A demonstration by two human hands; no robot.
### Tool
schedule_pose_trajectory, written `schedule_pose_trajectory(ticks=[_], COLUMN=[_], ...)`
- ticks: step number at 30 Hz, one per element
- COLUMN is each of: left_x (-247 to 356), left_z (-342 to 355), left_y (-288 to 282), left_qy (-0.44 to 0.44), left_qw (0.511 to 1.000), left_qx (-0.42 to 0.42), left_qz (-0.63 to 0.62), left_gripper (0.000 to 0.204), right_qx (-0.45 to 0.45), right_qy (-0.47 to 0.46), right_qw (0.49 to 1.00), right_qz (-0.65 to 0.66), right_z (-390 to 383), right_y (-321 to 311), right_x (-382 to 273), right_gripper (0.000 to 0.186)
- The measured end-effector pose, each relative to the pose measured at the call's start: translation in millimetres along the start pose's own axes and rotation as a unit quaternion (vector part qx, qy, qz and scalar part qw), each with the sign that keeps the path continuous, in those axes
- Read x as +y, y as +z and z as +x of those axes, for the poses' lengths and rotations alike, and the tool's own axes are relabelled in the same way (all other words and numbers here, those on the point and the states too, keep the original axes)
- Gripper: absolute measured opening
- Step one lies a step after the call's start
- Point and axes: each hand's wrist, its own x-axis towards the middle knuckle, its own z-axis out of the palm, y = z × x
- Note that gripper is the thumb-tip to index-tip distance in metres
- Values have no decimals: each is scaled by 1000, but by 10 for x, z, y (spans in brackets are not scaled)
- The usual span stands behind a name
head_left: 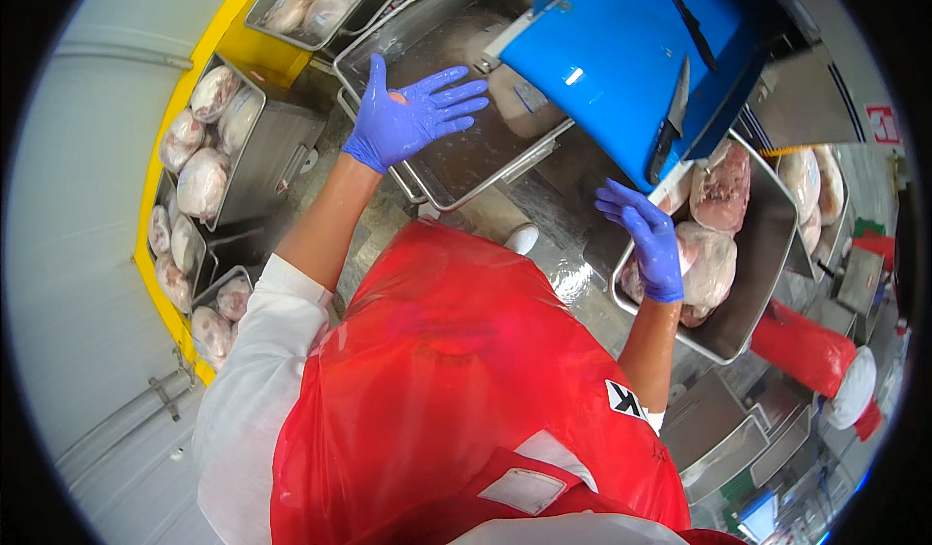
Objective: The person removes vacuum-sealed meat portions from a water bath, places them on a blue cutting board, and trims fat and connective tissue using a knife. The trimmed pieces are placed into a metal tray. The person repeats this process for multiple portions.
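My left hand point(413, 113), in a purple glove, is open with its palm up and fingers spread over a metal tub point(461, 191). A small orange-pink spot shows on its palm; whether it is a hole in the glove or a scrap, I cannot make out. Inside that tub lies a pale wrapped piece point(521, 103). My right hand point(649, 239), gloved alike, holds nothing and has its fingers stretched out, beside the blue board point(592, 60). On the board rest a dark-handled knife point(670, 128) and a black blade-like tool point(686, 19).
Right of my right hand stands a metal tub point(762, 297) of wrapped meat pieces point(707, 268). More tubs of wrapped meat point(204, 184) line the yellow-edged wall at left. A person in a red apron point(801, 346) is farther right. Wet tiled floor point(573, 283) shows between.
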Motion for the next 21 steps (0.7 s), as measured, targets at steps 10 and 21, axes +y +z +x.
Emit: schedule_pose_trajectory(ticks=[10, 21], left_x=[1028, 1823], left_z=[-485, -616], left_y=[-577, -2061], left_qy=[-11, -20], left_qw=[985, 960], left_qx=[-119, 93], left_qz=[128, 263], left_gripper=[134, 89], right_qx=[-107, -60], right_qy=[18, 160], right_qw=[984, 983], right_qz=[-143, -68], right_z=[1243, 2273], right_y=[1870, 3193], right_x=[-255, 595], right_gripper=[46, 60])
